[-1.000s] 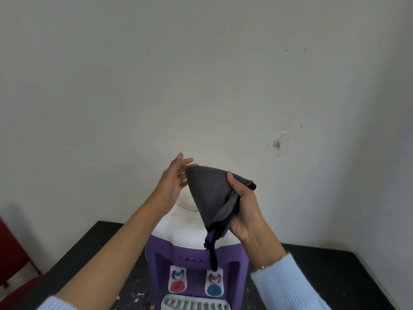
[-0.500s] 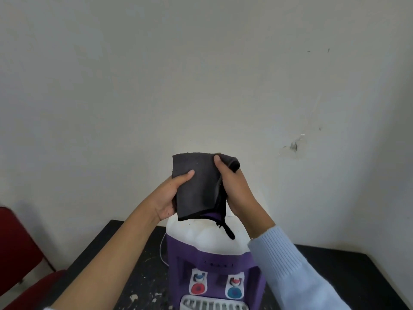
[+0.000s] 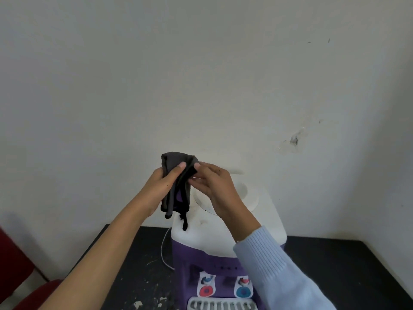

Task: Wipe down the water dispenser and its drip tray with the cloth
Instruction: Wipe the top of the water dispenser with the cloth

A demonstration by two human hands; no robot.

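While the dark grey cloth hangs bunched in folds above the water dispenser, I see both hands raised to it, over the left half of the white top. The left hand grips the cloth from its left side, thumb pressed across the front and fingers hidden behind. The right hand pinches the cloth's right edge between thumb and curled fingers, its wrist in a pale blue sleeve. The loose ends dangle just over the top; I cannot tell whether they touch it.

The round well in the top sits partly behind the right hand, and what it holds I cannot make out. On the purple front are a red tap and a blue tap, with the slotted white drip tray below them. The dispenser stands near the back edge of the black tabletop, a white cord trailing at its left.
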